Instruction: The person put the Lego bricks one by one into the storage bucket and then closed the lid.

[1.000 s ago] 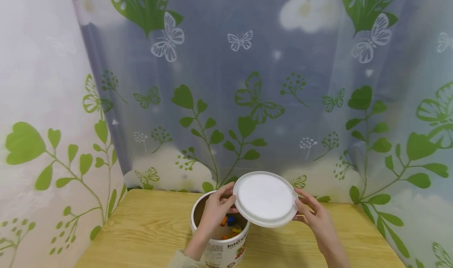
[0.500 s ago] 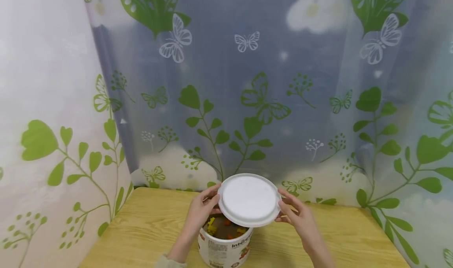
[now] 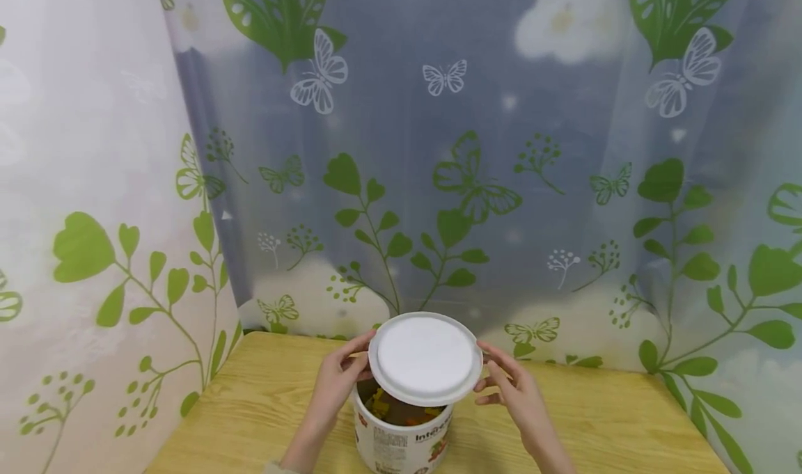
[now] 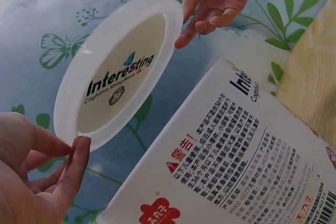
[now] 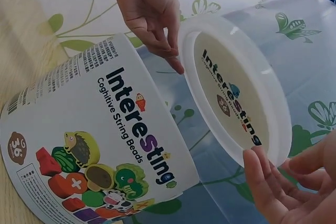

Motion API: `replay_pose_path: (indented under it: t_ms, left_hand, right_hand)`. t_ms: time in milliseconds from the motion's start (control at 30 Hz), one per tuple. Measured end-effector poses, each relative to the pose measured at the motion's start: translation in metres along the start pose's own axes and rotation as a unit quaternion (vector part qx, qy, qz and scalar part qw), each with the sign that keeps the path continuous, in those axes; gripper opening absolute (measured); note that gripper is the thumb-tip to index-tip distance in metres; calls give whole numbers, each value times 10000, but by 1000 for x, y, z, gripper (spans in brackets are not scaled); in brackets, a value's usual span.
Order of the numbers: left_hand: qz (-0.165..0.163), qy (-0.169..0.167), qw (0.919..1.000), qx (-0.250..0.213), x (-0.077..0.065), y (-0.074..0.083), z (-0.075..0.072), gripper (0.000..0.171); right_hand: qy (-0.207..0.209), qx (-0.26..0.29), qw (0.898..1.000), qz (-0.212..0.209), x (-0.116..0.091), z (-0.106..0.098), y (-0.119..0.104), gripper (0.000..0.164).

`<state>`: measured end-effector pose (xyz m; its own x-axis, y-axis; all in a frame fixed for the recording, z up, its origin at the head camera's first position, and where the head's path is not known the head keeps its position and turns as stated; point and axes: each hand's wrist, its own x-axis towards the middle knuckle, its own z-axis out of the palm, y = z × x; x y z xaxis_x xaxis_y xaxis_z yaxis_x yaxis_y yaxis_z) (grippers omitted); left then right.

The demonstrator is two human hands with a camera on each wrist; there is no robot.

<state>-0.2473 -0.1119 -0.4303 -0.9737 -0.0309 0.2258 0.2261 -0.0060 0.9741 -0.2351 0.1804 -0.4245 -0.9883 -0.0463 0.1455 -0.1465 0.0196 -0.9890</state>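
A round white lid (image 3: 426, 359) is held tilted above a white bucket (image 3: 401, 446), overlapping the back of its opening in the head view. My left hand (image 3: 335, 380) pinches the lid's left edge between thumb and fingers. On the opposite edge, my right hand (image 3: 516, 394) holds the rim by its fingertips. Yellow and orange pieces (image 3: 378, 406) show inside the bucket; the lid hides the rest. Both wrist views show the lid's clear rim (image 4: 68, 95) and its "Interesting" print. Colourful toy pictures (image 5: 86, 182) and the words "String Beads" cover the bucket's side.
The bucket stands on a light wooden table (image 3: 276, 390). A curtain-like backdrop (image 3: 388, 112) with green leaves and butterflies rises behind the table, and a pale patterned sheet (image 3: 100, 147) hangs on the left.
Both hands have carried the lid leftward and slightly lower, from the bucket's right side to over its opening. The head view has also shifted a little.
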Motion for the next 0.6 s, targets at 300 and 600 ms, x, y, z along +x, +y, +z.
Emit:
replay_pose_path:
  t_ms: [300,600]
  left_hand:
    - [419,75,9990,143,2,-3,-10,38]
    - [602,707,9950,374,4,-2,-13,26]
  right_hand:
    - [165,-134,9996,-170,3,6,-3,45]
    - [471,-93,9981,-398,8,15,-10,40]
